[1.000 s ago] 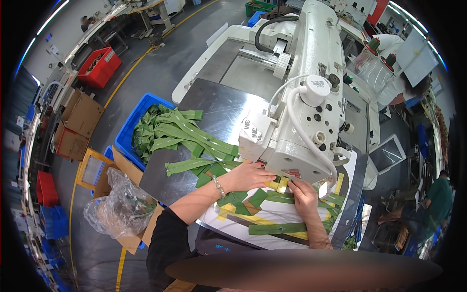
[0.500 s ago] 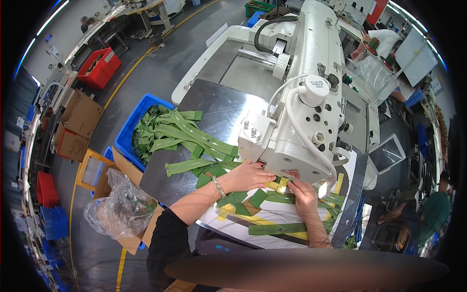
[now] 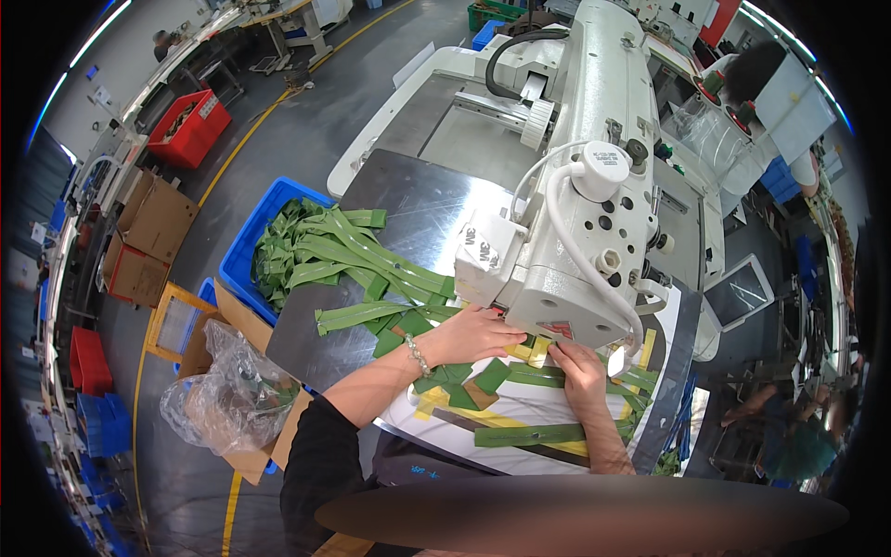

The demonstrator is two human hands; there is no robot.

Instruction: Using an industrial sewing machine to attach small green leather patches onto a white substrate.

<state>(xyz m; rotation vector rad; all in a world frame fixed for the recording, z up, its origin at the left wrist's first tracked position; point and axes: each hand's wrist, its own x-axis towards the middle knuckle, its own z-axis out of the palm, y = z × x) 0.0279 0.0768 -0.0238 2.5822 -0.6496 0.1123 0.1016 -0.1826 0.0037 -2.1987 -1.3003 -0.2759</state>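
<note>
Person in green (image 3: pixel 804 452) has shifted; right hand (image 3: pixel 580 371) stays beside a yellow piece (image 3: pixel 539 352).

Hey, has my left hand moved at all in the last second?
No, not visibly: your left hand sits at the same spot relative to the fixed white sewing machine.

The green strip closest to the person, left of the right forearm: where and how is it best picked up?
Probably by the left end of the green strip, coming from the left. It lies flat, so pinching its two long edges looks workable; that end sticks out free, while the other meets the right forearm in this view.
</note>
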